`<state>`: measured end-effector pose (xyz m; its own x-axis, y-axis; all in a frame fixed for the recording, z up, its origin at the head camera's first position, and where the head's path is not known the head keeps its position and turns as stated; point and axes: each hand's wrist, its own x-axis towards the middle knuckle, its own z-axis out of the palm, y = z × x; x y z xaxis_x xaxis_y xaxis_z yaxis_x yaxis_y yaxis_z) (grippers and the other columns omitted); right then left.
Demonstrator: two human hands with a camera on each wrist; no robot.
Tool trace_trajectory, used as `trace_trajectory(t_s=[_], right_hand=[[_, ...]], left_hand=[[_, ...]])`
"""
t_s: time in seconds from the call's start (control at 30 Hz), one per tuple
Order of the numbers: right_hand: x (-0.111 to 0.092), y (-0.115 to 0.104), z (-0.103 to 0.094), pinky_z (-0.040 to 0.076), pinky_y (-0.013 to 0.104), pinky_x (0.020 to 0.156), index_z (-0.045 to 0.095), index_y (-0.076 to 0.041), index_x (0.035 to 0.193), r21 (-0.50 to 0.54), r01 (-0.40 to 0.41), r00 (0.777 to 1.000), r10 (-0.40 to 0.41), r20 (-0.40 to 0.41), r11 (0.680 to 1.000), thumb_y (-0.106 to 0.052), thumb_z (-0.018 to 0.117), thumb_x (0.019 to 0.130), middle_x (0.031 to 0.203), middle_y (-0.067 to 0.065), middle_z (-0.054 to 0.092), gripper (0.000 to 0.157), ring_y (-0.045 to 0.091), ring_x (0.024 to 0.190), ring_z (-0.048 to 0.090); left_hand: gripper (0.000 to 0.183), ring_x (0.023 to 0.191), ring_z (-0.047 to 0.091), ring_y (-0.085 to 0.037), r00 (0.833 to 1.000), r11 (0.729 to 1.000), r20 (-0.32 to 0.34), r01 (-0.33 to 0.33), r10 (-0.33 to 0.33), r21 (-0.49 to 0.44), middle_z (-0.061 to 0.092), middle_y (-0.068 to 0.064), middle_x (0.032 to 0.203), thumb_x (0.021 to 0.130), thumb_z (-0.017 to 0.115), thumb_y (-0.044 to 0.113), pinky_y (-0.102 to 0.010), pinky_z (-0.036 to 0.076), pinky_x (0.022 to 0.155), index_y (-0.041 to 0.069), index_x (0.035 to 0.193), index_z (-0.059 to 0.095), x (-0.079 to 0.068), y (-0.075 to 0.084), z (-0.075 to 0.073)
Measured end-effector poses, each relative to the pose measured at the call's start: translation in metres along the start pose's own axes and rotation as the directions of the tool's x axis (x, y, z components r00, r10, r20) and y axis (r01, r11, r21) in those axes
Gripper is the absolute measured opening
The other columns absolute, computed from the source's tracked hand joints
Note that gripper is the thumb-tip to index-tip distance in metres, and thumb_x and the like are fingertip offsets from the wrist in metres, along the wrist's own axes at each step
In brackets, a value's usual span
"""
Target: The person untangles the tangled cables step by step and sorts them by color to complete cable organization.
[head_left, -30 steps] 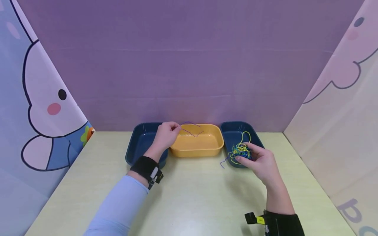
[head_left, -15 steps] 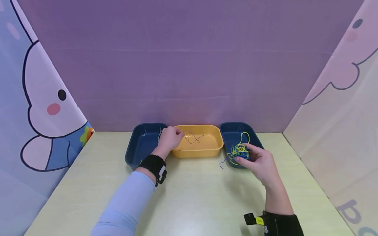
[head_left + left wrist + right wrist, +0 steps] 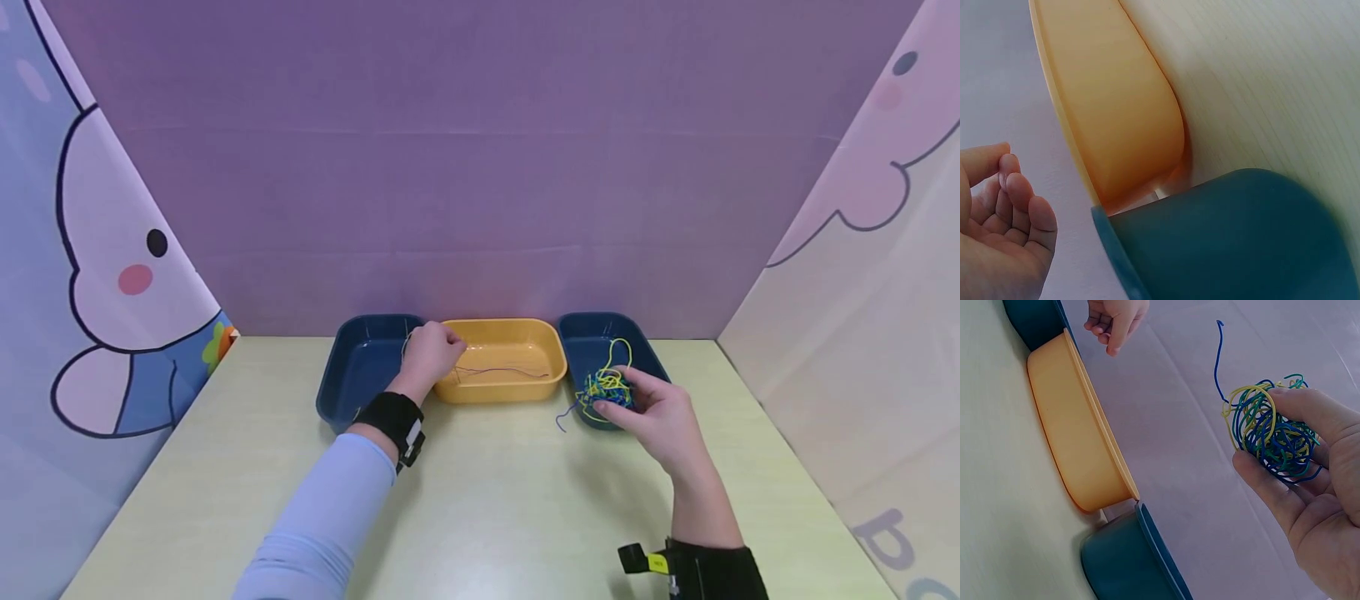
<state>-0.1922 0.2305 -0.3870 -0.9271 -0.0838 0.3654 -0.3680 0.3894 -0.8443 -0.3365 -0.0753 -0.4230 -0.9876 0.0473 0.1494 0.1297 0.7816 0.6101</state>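
My right hand (image 3: 660,417) holds a tangled ball of thin blue, yellow and green wires (image 3: 609,385) between thumb and fingers, above the right dark blue tray (image 3: 647,343). A blue wire end sticks out of the tangle (image 3: 1272,431) in the right wrist view. One thin dark wire (image 3: 502,370) lies across the yellow tray (image 3: 517,333). Over the gap between that tray and the left dark blue tray (image 3: 360,358) is my left hand (image 3: 431,354), apart from the wire. Its thumb and loosely bent fingers (image 3: 1019,187) show nothing between them in the left wrist view.
The three trays stand side by side at the back of a pale wooden table (image 3: 510,500). A purple backdrop (image 3: 480,167) rises right behind them. Printed cartoon panels (image 3: 112,292) flank the table.
The thin wire has left my left hand and dropped into the yellow tray. The left hand has come slightly down and right. My right hand keeps its hold on the wire tangle.
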Motion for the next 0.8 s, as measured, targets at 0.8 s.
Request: trace_trajectory(t_s=[0.8], right_hand=[[0.001,0.03,-0.004,0.056,0.023,0.067,0.06,-0.007,0.125,-0.027,-0.004,1.0,0.003,-0.01,1.0,-0.016,0.08,0.079,0.103,0.013,0.067,0.051,0.018,0.084,0.065]], left_hand=[[0.031,0.086,0.057,-0.011,0.985,0.923,-0.139,-0.146,0.102,-0.355,0.065,0.004,0.099,0.091,0.065,0.037,-0.031,0.055,0.075,0.016,0.114,0.067,-0.064,-0.008,-0.026]])
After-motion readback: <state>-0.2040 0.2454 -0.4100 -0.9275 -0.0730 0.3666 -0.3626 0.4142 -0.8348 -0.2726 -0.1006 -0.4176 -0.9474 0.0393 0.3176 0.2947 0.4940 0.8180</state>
